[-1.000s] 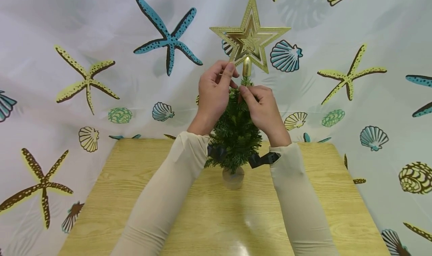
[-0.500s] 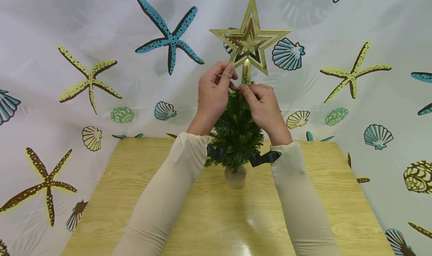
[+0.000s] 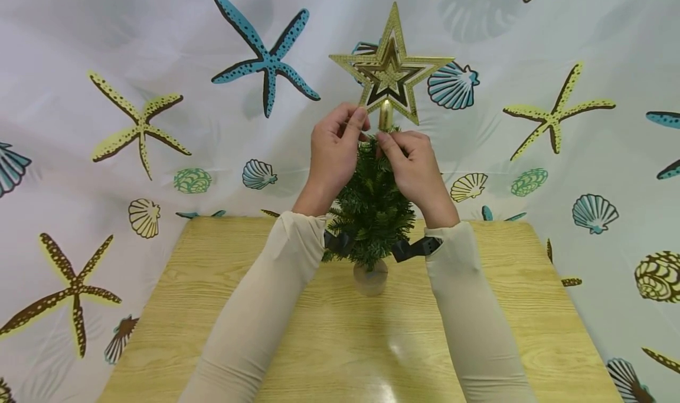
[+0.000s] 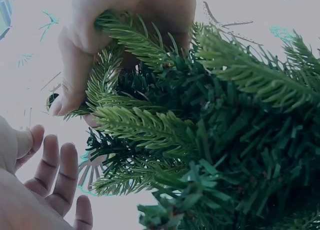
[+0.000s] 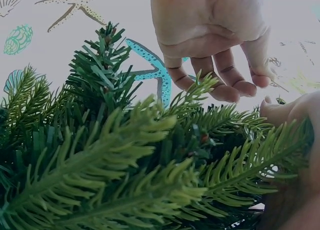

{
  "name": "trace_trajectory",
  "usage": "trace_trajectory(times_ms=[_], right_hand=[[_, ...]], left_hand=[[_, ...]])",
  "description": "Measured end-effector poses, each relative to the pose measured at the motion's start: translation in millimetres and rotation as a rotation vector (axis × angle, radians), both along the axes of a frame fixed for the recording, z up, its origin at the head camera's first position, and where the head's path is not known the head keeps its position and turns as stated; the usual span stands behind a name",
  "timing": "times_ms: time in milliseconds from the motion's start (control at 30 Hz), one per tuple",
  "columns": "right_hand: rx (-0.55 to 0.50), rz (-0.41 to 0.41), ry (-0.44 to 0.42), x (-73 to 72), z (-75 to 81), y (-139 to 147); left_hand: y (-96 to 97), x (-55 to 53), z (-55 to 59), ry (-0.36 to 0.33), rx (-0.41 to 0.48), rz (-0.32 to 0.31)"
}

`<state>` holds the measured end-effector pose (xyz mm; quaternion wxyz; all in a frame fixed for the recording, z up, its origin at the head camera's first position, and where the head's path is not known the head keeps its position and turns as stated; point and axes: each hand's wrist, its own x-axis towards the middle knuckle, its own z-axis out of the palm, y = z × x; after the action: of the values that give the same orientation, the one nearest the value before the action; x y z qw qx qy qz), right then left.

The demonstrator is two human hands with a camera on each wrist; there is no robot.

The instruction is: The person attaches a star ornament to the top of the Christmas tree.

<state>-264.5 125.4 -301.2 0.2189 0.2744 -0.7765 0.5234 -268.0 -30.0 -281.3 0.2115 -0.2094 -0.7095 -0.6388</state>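
A gold star tree topper (image 3: 392,75) stands upright above a small green artificial Christmas tree (image 3: 372,220). My left hand (image 3: 333,152) pinches the star's lower left point between thumb and fingers; its other fingers are curled loosely in the right wrist view. The thumb and fingers of my right hand (image 3: 417,167) pinch the tree's top sprig, seen among the needles in the left wrist view. Just above those fingertips is the topper's gold socket (image 3: 386,117), its lower end meeting the green tip. Whether the sprig sits inside the socket, I cannot tell.
The tree's round base (image 3: 370,279) rests on a wooden table (image 3: 340,344). Behind and beside it hangs a white cloth (image 3: 175,25) printed with starfish and shells. Dark wrist mounts (image 3: 417,249) sit at the sleeve cuffs, close to the lower branches.
The star has come down and slightly left in my left hand, bringing its socket closer to the right fingertips. My right hand keeps its pinch at the tree top.
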Motion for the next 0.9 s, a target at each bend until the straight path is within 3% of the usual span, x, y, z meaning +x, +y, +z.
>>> trace_trajectory(times_ms=[200, 500, 700, 900], right_hand=[[0.009, -0.012, 0.002, 0.7, 0.6, -1.3], [0.02, -0.022, 0.014, 1.5, -1.2, -1.9], [0.025, -0.024, 0.015, 1.2, -2.4, -1.1], [0.026, -0.039, -0.01, 1.3, -1.2, -0.8]], left_hand=[[-4.1, -1.5, 0.2, 0.016, -0.06, -0.024], [-10.1, -3.7, 2.4, 0.068, -0.275, 0.011], [-11.2, -4.2, 2.1, 0.067, -0.263, 0.016], [-5.8, -5.2, 9.0, 0.041, -0.182, -0.019]])
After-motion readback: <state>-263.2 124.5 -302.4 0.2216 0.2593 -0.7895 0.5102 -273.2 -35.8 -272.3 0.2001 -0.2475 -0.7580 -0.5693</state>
